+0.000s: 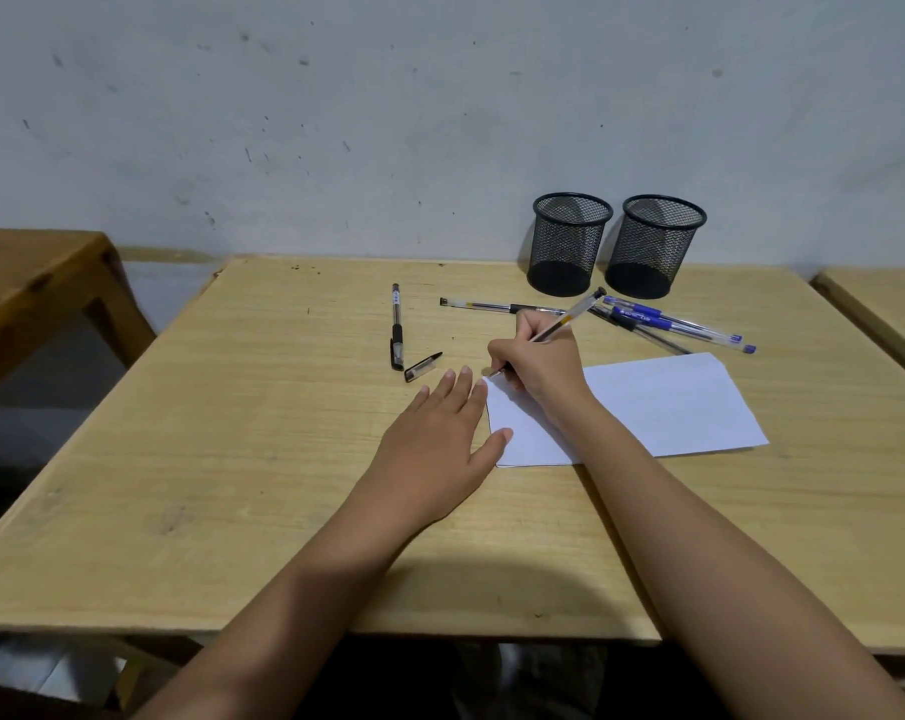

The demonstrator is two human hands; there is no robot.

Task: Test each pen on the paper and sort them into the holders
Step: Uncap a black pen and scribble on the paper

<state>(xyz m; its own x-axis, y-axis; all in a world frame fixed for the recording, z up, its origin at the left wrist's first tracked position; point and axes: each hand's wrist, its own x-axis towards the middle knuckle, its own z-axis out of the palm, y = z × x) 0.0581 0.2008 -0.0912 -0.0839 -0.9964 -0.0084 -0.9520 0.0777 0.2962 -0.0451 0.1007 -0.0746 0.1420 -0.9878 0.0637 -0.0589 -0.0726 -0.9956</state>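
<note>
Holders: we see two holders at the table's [232, 459] far edge, the left holder [569, 244] just beside the right holder [653, 246].
Loose pens: in front of the holders lies a cluster of pens [674, 324]; one pen [497, 306] lies left of it.
Far-left pen: another pen [397, 324] lies further left, a cap [422, 367] just beside its near end.
Paper: the paper [674, 402] lies nearer us, right of centre.
Hands: our right hand [541, 363] rests on the paper's left corner, holding a pen [570, 317]; our left hand [435, 444] lies flat left of the paper, thumb touching its edge.
</note>
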